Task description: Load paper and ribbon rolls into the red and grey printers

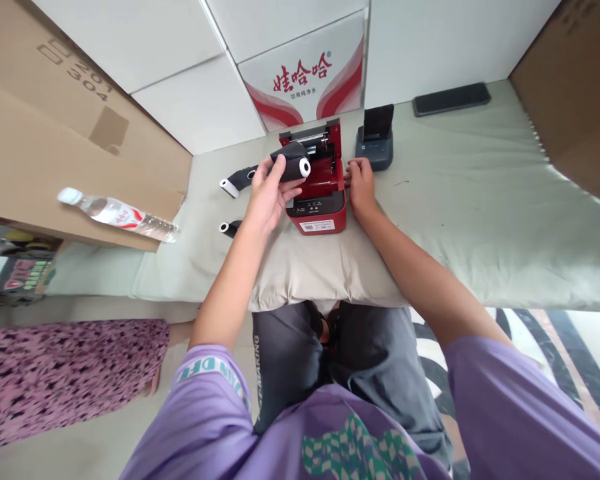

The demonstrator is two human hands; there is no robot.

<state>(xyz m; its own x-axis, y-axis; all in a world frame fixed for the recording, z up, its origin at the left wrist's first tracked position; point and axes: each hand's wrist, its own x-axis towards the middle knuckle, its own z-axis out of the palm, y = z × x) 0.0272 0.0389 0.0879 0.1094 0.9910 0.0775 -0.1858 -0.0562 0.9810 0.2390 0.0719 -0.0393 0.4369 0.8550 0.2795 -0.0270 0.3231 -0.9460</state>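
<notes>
My left hand is closed around a roll of black ribbon with a white core, holding it above the left side of a red label printer. The printer's lid is raised, and its inside is partly hidden by the roll and hand. My right hand has curled fingers against the printer's right side; some fingertips are hidden. Left of my left hand lie another black roll with a white end and a further black roll, partly covered by my forearm.
A small dark device with a raised flap stands right of the printer. Farther back lies a black flat object. A plastic water bottle and cardboard box are left; white boxes line the back. A person's patterned garment shows lower left.
</notes>
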